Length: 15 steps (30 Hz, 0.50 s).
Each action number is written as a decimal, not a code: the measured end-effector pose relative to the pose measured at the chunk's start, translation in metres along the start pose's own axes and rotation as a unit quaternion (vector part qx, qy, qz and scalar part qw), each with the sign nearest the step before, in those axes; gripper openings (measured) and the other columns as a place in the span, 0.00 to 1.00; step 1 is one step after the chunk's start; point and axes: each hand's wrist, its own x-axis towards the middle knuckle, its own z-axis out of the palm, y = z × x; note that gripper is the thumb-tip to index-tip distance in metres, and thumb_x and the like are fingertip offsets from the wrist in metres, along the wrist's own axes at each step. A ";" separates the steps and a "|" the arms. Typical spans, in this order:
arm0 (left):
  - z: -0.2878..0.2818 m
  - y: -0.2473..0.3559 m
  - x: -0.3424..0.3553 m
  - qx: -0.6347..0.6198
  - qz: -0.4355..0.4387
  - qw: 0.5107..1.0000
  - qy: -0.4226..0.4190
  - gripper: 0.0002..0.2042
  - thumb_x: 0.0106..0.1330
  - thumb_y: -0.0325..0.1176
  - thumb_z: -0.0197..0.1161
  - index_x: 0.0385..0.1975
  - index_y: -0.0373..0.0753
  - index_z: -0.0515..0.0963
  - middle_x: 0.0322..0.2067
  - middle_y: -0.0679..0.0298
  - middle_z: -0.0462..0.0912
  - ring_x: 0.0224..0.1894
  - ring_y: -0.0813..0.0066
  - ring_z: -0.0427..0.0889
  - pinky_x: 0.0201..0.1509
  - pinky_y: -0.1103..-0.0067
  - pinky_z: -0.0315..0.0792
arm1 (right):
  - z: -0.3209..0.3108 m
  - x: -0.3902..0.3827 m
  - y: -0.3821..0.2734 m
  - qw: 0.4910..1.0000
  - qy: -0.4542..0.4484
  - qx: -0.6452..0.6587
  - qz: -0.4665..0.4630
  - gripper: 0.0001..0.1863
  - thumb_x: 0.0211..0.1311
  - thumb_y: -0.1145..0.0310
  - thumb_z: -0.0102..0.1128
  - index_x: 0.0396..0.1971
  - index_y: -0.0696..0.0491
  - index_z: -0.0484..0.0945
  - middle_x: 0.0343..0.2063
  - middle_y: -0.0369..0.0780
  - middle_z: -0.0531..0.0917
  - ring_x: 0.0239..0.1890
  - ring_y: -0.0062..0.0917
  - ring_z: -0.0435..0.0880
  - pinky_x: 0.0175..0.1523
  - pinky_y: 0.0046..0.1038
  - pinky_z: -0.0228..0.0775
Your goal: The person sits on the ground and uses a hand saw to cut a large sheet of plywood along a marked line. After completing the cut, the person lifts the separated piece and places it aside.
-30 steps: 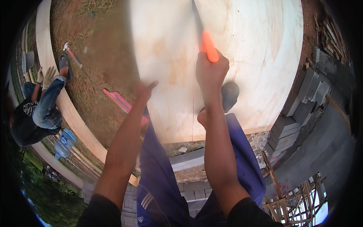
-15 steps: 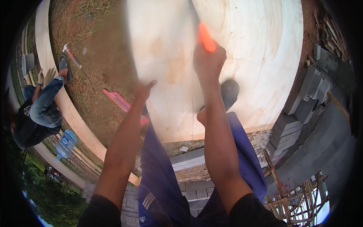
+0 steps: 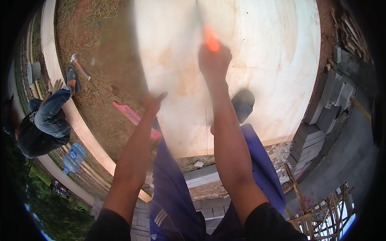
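My right hand is closed round the orange handle of a tool with a long thin blade, blurred, lying along a large pale plywood sheet. My left hand grips the sheet's left edge, thumb over the top and fingers mostly hidden. My foot in a dark sandal rests on the sheet beside my right forearm. A thin dark line runs down the sheet toward its near edge.
At left a co-worker sits by a long board, near a hammer, a blue water jug and a pink object on dry grass. Stacked grey blocks line the right; bamboo scaffolding is lower right.
My right hand and the orange-handled tool have moved up the sheet and a little left. The surroundings have shifted slightly in view. My left hand still holds the edge.
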 end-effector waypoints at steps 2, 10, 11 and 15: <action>-0.001 0.003 0.010 -0.008 0.000 1.000 -0.025 0.47 0.51 0.60 0.79 0.59 0.25 0.71 0.55 0.43 0.81 0.59 0.49 0.79 0.64 0.60 0.71 | 0.020 0.044 0.000 1.000 0.014 -0.010 -0.015 0.13 0.55 0.74 0.56 0.15 0.59 0.64 0.11 0.45 0.68 0.14 0.34 0.64 0.26 0.39 0.61; -0.002 -0.027 0.011 0.001 -0.021 1.000 -0.007 0.49 0.51 0.61 0.79 0.62 0.25 0.69 0.57 0.43 0.79 0.61 0.50 0.77 0.66 0.62 0.70 | -0.063 -0.140 0.008 0.993 0.003 0.069 0.091 0.09 0.61 0.76 0.58 0.38 0.62 0.83 0.20 0.37 0.78 0.24 0.19 0.75 0.34 0.27 0.70; -0.001 -0.025 0.008 -0.018 -0.020 1.000 -0.010 0.49 0.51 0.61 0.79 0.62 0.25 0.69 0.57 0.43 0.79 0.61 0.50 0.77 0.66 0.62 0.70 | -0.061 -0.130 0.007 0.993 -0.001 0.064 0.100 0.10 0.60 0.77 0.57 0.38 0.63 0.83 0.20 0.38 0.79 0.23 0.21 0.76 0.33 0.28 0.71; 0.003 -0.007 0.011 -0.046 0.014 0.998 -0.040 0.49 0.52 0.60 0.79 0.62 0.25 0.69 0.58 0.43 0.78 0.62 0.50 0.77 0.66 0.62 0.70 | 0.000 0.012 0.003 1.000 0.009 -0.003 0.024 0.13 0.57 0.75 0.55 0.16 0.59 0.65 0.12 0.44 0.72 0.16 0.30 0.68 0.27 0.36 0.65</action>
